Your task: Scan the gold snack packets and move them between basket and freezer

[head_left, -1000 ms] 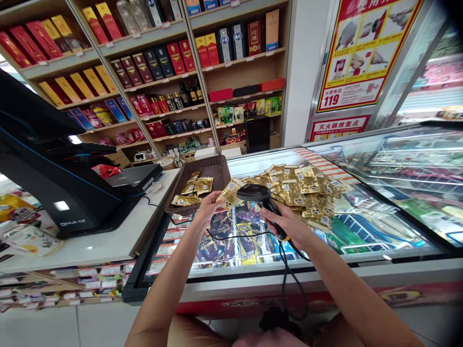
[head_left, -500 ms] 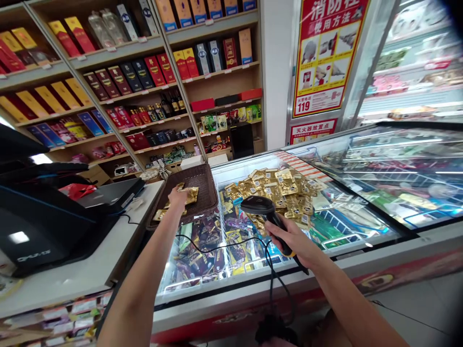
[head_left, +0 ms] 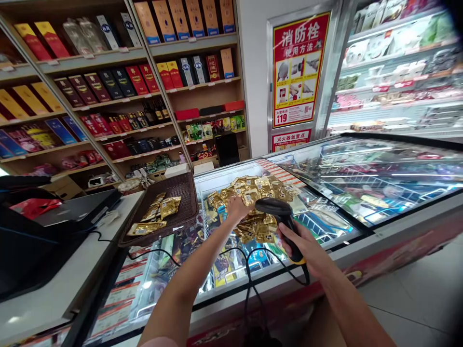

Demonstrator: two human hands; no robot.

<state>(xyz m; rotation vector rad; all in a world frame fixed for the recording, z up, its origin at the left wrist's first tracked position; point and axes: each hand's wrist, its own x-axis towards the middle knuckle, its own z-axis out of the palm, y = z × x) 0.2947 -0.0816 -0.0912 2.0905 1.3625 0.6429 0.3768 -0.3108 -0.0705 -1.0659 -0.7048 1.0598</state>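
My right hand (head_left: pixel 302 243) is wrapped round the handle of a black barcode scanner (head_left: pixel 277 209), its head tilted to the left over the packets. My left hand (head_left: pixel 238 208) is at the left side of a pile of shiny gold packets (head_left: pixel 262 185) with printed square codes. Its fingers look closed on a gold packet at the pile's edge, though the fingertips are partly hidden. Several more gold packets (head_left: pixel 170 207) lie in a brown woven basket (head_left: pixel 186 193) to the left. The scanner's black cable (head_left: pixel 249 270) hangs in loops below my hands.
The pile rests on the glass top of a chest freezer (head_left: pixel 325 193), with wrapped goods below the glass. At left is a counter (head_left: pixel 47 289) with a dark machine (head_left: pixel 21 236). Shelves of boxes (head_left: pixel 135 79) stand behind, and a red poster (head_left: pixel 300 67) hangs on the wall.
My left hand has moved right, from the basket to the pile, leaving packets in the basket. The view has turned right. The scanner stays in my right hand.
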